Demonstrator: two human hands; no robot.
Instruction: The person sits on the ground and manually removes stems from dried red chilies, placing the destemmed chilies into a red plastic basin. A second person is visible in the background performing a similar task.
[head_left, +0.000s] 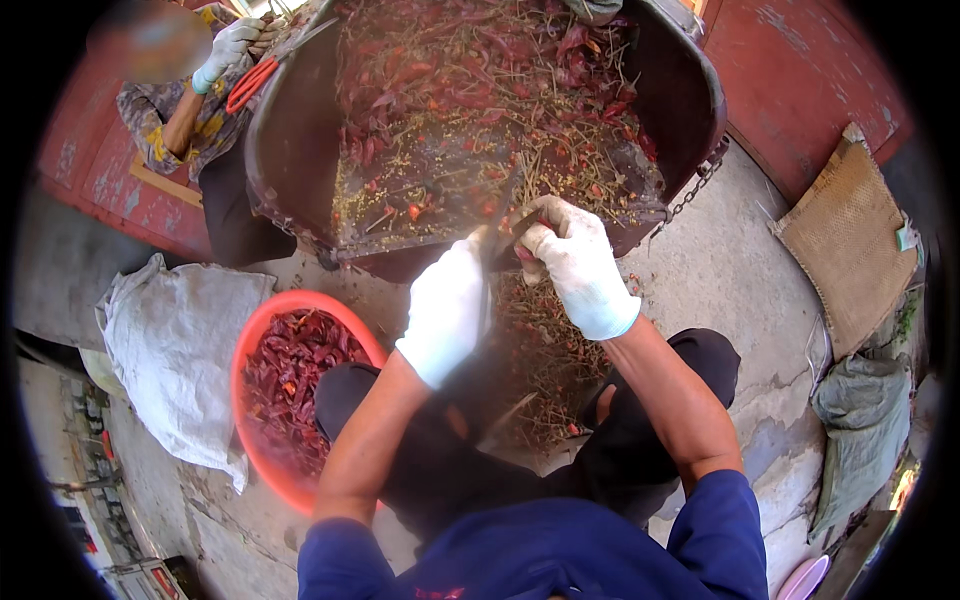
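My left hand (pixel 447 300), in a white glove, is closed at the front edge of a dark tub (pixel 702 100) heaped with dried red chillies (pixel 490 60), stems and seeds; what it grips is blurred. My right hand (pixel 575 265), also gloved, pinches a dark dried chilli just beside the left fingertips. Stems and bits of chilli (pixel 540 370) lie on the ground between my knees. An orange basin (pixel 240 390) of red chillies stands by my left knee.
At upper left a co-worker's gloved hand (pixel 225 50) is beside orange-handled scissors (pixel 252 85). A white sack (pixel 170 350) lies left of the basin; a woven mat (pixel 840 240) and grey-green sack (pixel 860 420) are at right. A chain (pixel 698 185) hangs beside the tub.
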